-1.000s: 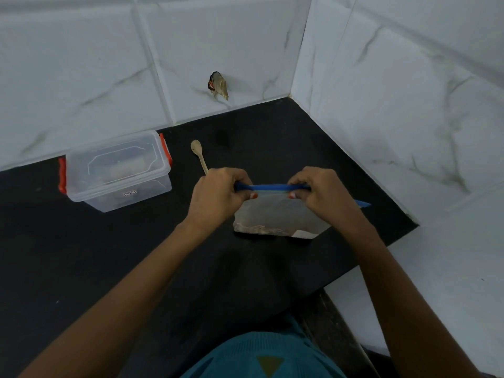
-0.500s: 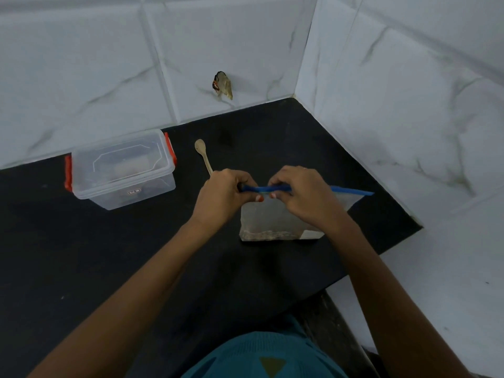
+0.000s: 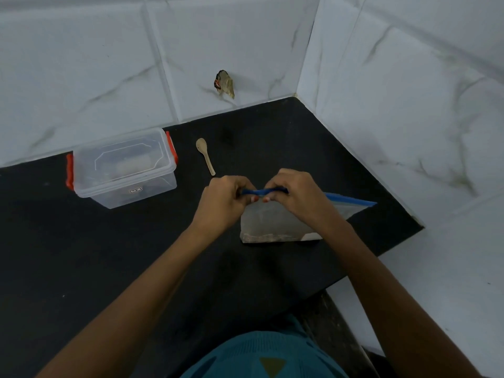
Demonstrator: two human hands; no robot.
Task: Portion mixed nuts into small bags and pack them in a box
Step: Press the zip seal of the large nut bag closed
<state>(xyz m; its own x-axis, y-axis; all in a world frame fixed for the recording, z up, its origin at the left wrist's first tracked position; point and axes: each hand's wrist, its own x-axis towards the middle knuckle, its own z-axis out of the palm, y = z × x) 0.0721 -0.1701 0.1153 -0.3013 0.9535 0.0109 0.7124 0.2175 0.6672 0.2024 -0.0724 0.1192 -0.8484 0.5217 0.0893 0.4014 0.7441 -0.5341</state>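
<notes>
Since the earlier frame, both hands have closed in toward each other along the blue zip strip of the clear bag, so more of the strip now trails free to the right. Head view: the left hand and right hand sit at frame centre, fingers of each pinched together on the strip, thumbs nearly touching, while the bag stands on the black counter with a thin layer of nuts along its bottom edge. At left of centre, well apart from the hands, rests a lidded clear box with red clips, and a small wooden spoon lies just beside it toward the hands.
</notes>
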